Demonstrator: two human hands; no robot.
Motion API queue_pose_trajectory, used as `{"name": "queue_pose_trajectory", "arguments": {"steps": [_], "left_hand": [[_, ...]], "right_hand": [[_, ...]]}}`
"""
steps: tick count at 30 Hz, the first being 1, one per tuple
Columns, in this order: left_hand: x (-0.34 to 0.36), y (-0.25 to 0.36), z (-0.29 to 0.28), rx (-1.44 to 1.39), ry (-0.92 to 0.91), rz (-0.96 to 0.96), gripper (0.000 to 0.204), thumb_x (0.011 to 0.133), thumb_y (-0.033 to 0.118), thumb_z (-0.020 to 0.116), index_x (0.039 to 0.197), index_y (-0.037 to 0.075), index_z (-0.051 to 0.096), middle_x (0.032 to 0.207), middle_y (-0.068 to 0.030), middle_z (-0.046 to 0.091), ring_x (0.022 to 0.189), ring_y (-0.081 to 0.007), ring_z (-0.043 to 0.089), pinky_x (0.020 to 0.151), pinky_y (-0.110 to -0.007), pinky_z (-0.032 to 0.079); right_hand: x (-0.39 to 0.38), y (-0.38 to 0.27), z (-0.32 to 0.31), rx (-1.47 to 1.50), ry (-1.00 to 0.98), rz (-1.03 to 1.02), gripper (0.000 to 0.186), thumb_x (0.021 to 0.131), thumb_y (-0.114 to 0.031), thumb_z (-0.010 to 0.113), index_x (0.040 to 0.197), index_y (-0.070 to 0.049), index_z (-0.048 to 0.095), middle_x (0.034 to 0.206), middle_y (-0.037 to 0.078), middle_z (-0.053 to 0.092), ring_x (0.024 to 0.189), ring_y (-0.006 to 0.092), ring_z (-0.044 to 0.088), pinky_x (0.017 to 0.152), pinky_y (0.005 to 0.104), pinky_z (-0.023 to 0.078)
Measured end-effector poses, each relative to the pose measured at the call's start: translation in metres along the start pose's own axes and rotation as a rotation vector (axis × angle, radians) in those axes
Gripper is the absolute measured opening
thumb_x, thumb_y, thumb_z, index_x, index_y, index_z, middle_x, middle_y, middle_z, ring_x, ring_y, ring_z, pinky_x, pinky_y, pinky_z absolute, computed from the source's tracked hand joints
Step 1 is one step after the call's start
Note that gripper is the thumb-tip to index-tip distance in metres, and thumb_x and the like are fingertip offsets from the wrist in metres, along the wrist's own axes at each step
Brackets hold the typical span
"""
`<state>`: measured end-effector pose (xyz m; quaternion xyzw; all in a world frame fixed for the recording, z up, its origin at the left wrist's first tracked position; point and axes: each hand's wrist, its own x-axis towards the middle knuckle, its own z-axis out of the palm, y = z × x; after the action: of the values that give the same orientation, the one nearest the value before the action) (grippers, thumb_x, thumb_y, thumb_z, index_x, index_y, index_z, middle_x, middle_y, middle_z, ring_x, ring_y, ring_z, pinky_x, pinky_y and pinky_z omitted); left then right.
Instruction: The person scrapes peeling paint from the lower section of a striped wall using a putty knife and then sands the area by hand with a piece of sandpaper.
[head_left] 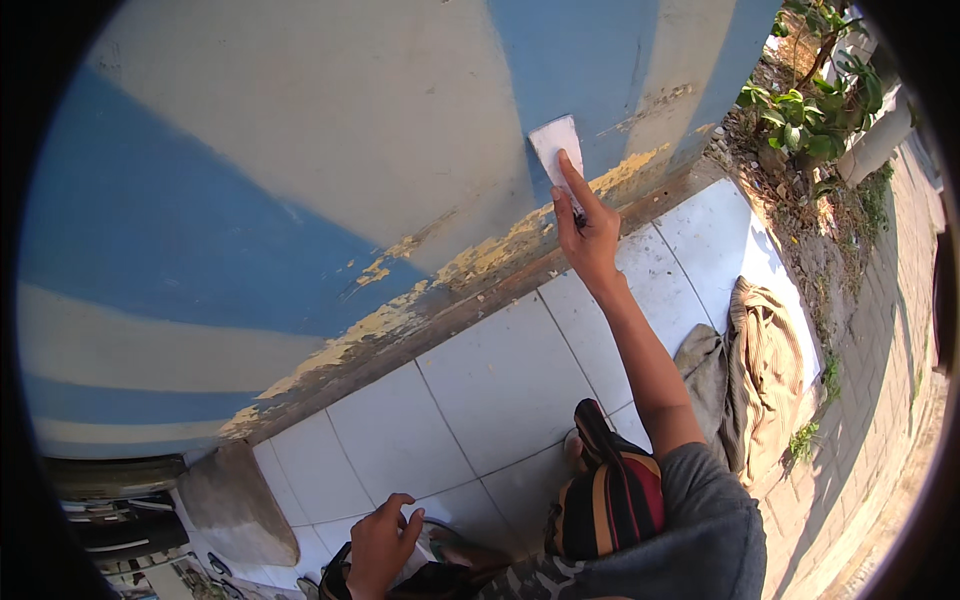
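Observation:
My right hand (588, 232) reaches up to the blue and cream striped wall (300, 180) and holds a scraper with a wide pale blade (557, 147) flat against the paint, index finger stretched along it. Just below the blade the paint is peeling in yellow flakes (480, 255) along the wall's base. My left hand (383, 540) is low near my knee, fingers loosely curled, resting by a white object whose shape I cannot make out. My leg in striped red, yellow and black cloth (610, 495) is bent beneath me.
White floor tiles (480, 390) run along the wall's foot. A crumpled beige and striped cloth (755, 370) lies on the tiles at right. Green plants (810, 110) and dry soil sit at upper right beside a paved path (880, 420). A grey stone (235, 500) lies lower left.

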<state>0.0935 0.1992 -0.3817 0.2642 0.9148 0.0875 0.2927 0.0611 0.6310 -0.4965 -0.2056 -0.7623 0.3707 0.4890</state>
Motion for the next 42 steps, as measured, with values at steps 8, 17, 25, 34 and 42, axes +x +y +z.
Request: {"name": "queue_pose_trajectory", "arguments": {"steps": [8, 17, 25, 34, 42], "left_hand": [[-0.01, 0.007, -0.003, -0.036, 0.086, 0.022, 0.021, 0.093, 0.025, 0.065, 0.109, 0.012, 0.062, 0.07, -0.0137, 0.064, 0.065, -0.0347, 0.064, 0.059, -0.043, 0.05], [0.002, 0.003, -0.003, -0.006, 0.114, 0.03, 0.02, 0.093, 0.025, 0.065, 0.109, 0.012, 0.062, 0.069, -0.0135, 0.064, 0.065, -0.0355, 0.063, 0.059, -0.044, 0.049], [-0.001, -0.002, 0.003, 0.034, 0.031, -0.067, 0.022, 0.09, 0.027, 0.067, 0.104, 0.01, 0.062, 0.067, -0.0079, 0.066, 0.061, -0.0284, 0.066, 0.059, -0.04, 0.05], [0.004, -0.002, 0.005, 0.01, 0.004, -0.033, 0.022, 0.09, 0.027, 0.068, 0.103, 0.01, 0.062, 0.063, -0.0067, 0.065, 0.06, -0.0291, 0.066, 0.058, -0.04, 0.05], [0.006, 0.002, -0.003, 0.047, 0.086, -0.005, 0.021, 0.09, 0.027, 0.068, 0.102, 0.011, 0.062, 0.062, -0.0071, 0.064, 0.058, -0.0288, 0.066, 0.057, -0.04, 0.049]], "right_hand": [[-0.019, 0.019, -0.009, -0.063, -0.04, 0.07, 0.048, 0.094, -0.005, 0.063, 0.139, -0.02, 0.057, 0.078, 0.017, 0.068, 0.053, 0.0078, 0.041, 0.05, 0.0243, 0.04], [-0.016, 0.018, 0.0, 0.003, 0.008, 0.007, 0.049, 0.092, -0.003, 0.064, 0.139, -0.017, 0.057, 0.096, 0.017, 0.072, 0.066, 0.0093, 0.058, 0.061, 0.0247, 0.048], [-0.007, 0.003, 0.007, 0.047, -0.004, 0.009, 0.049, 0.091, 0.0, 0.063, 0.138, -0.016, 0.058, 0.094, 0.017, 0.071, 0.061, 0.0137, 0.056, 0.058, 0.0255, 0.047], [-0.021, 0.013, 0.005, 0.007, 0.008, 0.013, 0.048, 0.092, -0.002, 0.064, 0.138, -0.016, 0.058, 0.077, 0.014, 0.066, 0.054, 0.0111, 0.043, 0.053, 0.0245, 0.041], [-0.018, 0.003, 0.005, 0.023, 0.008, 0.074, 0.048, 0.093, -0.003, 0.063, 0.138, -0.017, 0.058, 0.08, 0.015, 0.067, 0.057, 0.0106, 0.046, 0.054, 0.0238, 0.043]]}}
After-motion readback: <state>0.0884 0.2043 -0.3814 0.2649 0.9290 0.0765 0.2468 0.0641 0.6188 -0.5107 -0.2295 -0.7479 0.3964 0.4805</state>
